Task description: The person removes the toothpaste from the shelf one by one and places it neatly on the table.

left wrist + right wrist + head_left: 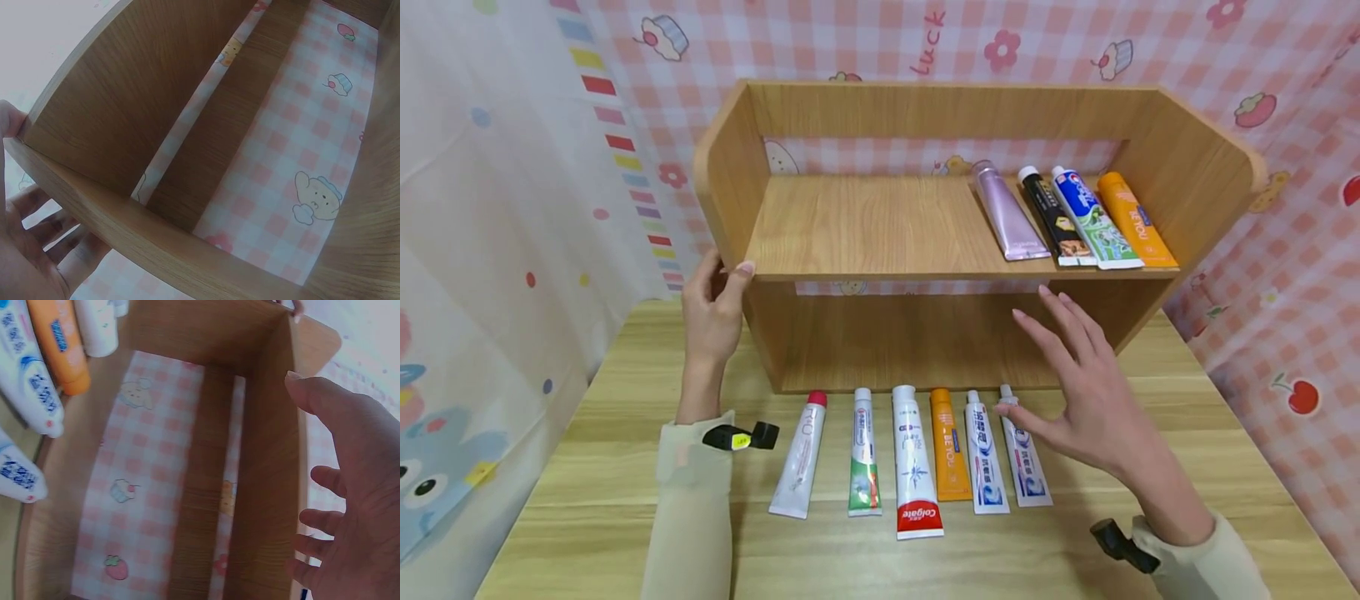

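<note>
Head view: a wooden shelf unit (955,225) stands on the table (587,500), backed against the pink checked wall. It is judged rigid, fairly light for its bulk and smooth-faced, so it is best taken by its side panels or the shelf's front edge. The left hand (711,312) is raised at the left panel's front edge, thumb on the shelf corner, fingers curled round the panel. The right hand (1086,392) hovers open, fingers spread, holding nothing, just before the lower opening, its thumb over the blue-and-white toothpaste tube (1024,454) at the right end of the row of six lying on the table.
</note>
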A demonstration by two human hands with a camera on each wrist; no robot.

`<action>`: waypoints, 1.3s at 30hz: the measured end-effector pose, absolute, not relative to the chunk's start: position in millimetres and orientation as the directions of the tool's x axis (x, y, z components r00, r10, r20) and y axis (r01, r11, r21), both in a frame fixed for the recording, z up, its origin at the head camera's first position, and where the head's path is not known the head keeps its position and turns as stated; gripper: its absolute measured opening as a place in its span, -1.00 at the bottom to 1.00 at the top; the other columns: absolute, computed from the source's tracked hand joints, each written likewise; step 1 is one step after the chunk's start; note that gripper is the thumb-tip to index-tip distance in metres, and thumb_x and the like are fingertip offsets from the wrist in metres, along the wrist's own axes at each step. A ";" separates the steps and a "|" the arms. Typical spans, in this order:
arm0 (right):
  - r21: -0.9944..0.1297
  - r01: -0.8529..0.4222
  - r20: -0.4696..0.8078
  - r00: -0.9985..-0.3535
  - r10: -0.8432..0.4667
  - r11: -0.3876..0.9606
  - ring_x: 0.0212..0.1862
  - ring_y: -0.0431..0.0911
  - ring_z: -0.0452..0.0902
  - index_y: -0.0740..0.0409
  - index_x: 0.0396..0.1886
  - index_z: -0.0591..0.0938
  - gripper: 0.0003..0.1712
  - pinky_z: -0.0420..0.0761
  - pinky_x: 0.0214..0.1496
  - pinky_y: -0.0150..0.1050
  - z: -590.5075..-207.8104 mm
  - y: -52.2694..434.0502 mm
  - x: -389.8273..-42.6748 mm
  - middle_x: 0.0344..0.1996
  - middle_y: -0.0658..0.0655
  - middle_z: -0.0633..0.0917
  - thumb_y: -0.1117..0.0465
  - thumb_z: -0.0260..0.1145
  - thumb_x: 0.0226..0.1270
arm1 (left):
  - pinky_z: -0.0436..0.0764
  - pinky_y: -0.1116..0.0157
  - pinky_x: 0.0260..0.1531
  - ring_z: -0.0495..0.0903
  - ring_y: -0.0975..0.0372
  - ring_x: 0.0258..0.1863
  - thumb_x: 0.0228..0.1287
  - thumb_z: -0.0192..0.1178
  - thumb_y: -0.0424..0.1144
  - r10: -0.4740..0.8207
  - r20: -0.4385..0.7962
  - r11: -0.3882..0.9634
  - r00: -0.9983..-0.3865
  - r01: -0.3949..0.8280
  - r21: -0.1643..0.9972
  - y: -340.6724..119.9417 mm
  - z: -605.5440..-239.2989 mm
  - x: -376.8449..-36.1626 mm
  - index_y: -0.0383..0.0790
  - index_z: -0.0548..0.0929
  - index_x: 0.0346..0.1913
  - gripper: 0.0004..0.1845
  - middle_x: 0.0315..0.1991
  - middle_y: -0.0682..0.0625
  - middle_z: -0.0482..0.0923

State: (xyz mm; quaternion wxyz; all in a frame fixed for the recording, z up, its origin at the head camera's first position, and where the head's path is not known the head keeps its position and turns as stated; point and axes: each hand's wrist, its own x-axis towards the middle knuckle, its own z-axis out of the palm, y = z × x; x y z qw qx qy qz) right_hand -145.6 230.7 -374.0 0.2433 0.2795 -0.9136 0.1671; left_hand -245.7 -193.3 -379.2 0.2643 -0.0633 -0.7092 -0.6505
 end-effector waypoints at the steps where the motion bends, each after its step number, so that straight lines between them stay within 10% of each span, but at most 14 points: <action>1: -0.174 -0.600 0.549 -0.718 -0.429 0.781 0.61 0.30 -0.03 0.00 0.58 0.30 0.13 0.12 0.52 0.40 -370.5 229.7 -145.9 0.65 0.21 0.07 -0.62 0.11 0.21 | 0.56 0.38 0.01 0.63 0.29 -0.04 0.40 0.17 -0.16 -0.254 0.456 0.143 -0.853 0.433 0.890 -193.2 -379.2 -245.8 -0.18 0.62 0.29 -0.56 0.08 -0.12 0.65; 12: -0.255 -0.642 0.596 -0.693 -0.406 0.723 0.59 0.20 0.04 0.07 0.60 0.26 0.24 0.17 0.57 0.21 -342.1 225.3 -155.8 0.64 0.21 0.11 -0.21 0.61 -0.04 | 0.55 0.37 0.04 0.62 0.28 -0.01 0.40 0.16 -0.18 -0.252 0.440 0.126 -0.862 0.422 0.898 -193.4 -380.8 -245.3 -0.18 0.62 0.29 -0.56 0.10 -0.12 0.65; 27: -0.331 -0.667 0.623 -0.686 -0.376 0.668 0.62 0.17 0.02 0.05 0.61 0.24 0.22 0.11 0.59 0.26 -308.2 222.9 -163.8 0.64 0.14 0.14 -0.38 0.51 0.06 | 0.57 0.38 -0.04 0.65 0.30 -0.09 0.39 0.18 -0.18 -0.265 0.459 0.127 -0.848 0.442 0.888 -195.0 -380.5 -242.6 -0.24 0.65 0.23 -0.59 -0.04 0.05 0.67; 39: -0.340 -0.668 0.606 -0.694 -0.389 0.662 0.60 0.04 0.10 -0.11 0.66 0.13 0.28 0.23 0.56 0.18 -276.9 227.7 -193.0 0.62 0.01 0.19 0.05 0.68 0.00 | 0.57 0.39 -0.01 0.64 0.30 -0.07 0.40 0.20 -0.13 -0.265 0.431 0.130 -0.863 0.411 0.902 -191.2 -377.6 -244.0 -0.13 0.64 0.27 -0.57 0.05 -0.07 0.66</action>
